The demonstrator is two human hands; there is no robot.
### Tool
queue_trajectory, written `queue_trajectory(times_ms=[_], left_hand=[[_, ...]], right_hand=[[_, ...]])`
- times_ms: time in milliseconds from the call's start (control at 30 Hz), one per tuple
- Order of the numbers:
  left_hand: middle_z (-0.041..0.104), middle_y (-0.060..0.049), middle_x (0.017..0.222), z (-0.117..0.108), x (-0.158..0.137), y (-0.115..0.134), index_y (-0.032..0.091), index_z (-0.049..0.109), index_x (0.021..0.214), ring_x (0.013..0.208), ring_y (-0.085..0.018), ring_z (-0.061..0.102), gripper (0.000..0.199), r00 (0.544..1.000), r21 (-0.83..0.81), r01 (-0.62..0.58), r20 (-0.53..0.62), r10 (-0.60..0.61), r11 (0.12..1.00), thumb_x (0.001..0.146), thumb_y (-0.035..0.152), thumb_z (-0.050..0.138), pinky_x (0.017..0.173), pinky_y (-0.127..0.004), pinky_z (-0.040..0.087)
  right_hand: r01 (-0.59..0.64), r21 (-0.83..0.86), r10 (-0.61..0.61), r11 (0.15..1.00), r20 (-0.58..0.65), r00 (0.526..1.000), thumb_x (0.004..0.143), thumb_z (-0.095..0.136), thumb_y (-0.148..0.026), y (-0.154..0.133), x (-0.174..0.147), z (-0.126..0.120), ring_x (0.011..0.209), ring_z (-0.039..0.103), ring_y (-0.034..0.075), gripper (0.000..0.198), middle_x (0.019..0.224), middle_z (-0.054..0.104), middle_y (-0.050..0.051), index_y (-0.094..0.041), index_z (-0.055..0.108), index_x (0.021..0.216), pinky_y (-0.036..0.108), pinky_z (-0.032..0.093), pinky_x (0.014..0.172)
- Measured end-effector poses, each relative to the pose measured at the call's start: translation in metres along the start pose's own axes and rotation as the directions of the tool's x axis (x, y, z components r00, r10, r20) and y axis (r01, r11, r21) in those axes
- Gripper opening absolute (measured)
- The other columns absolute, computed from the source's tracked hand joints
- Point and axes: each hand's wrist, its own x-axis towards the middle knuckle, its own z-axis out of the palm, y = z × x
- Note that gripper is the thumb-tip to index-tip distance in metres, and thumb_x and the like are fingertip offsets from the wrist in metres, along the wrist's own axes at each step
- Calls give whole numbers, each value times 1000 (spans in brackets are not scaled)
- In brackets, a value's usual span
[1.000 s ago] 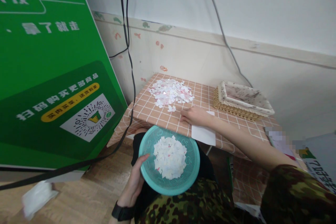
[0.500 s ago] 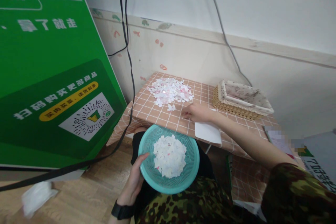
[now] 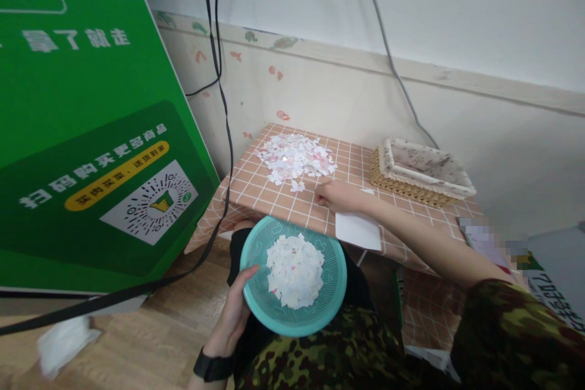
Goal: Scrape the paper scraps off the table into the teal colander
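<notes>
My left hand (image 3: 237, 298) grips the left rim of a round teal plastic basket (image 3: 336, 301), thumb over the edge. Inside the basket lies a heap of small white paper scraps (image 3: 295, 271). Over the table, my right hand (image 3: 334, 196) is closed, fingers curled in; whether it pinches a scrap I cannot make out. Just beyond its fingertips is a loose pile of white and pinkish paper scraps (image 3: 295, 158). Partly under my right forearm, a white sheet (image 3: 359, 231) lies at the table's front edge.
A wicker basket with a cloth lining (image 3: 420, 173) stands at the back right of the checked tablecloth (image 3: 247, 186). A green panel (image 3: 91, 91) fills the left. A black strap (image 3: 223, 116) hangs before the table. A white plastic bag (image 3: 66, 344) lies on the floor.
The view has shifted very slightly. My right hand's fingers look more curled in than before, in nearly the same place. The left hand and basket stay put.
</notes>
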Motion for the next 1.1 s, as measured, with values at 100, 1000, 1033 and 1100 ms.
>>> queue_trajectory(times_ms=[100, 1000, 1033, 1100], left_hand=[[76, -7, 81, -1, 1, -1, 12, 72, 85, 75, -22, 69, 17, 1000, -3, 8, 17, -8, 1000, 71, 23, 69, 76, -33, 54], [76, -7, 82, 1, -1, 1, 13, 73, 85, 77, -22, 70, 16, 999, -19, 28, 35, -27, 999, 73, 23, 68, 77, -34, 54], [76, -7, 82, 1, -1, 1, 13, 73, 85, 76, -22, 70, 16, 999, -22, 31, 39, -30, 999, 74, 23, 68, 77, -34, 54], [76, -6, 82, 1, -1, 1, 13, 73, 86, 75, -21, 70, 17, 998, -20, 37, 45, -36, 999, 74, 23, 68, 76, -33, 54]], right_hand=[[-20, -3, 20, 1000, 26, 999, 81, 53, -13, 1, 2, -1, 72, 54, 14, 9, 79, 64, 6, -17, 61, 79, 25, 35, 63], [-43, 95, 38, 995, 47, 998, 81, 57, -17, -3, 2, -7, 74, 56, 14, 7, 83, 67, 6, -16, 64, 83, 24, 38, 65], [-35, 105, 31, 994, 37, 999, 81, 57, -16, -3, 2, -7, 74, 56, 14, 7, 82, 67, 6, -16, 64, 82, 24, 38, 65], [-18, 118, 17, 993, 9, 1000, 80, 58, -14, -3, 1, -7, 73, 55, 13, 5, 80, 66, 5, -16, 63, 80, 24, 38, 65]])
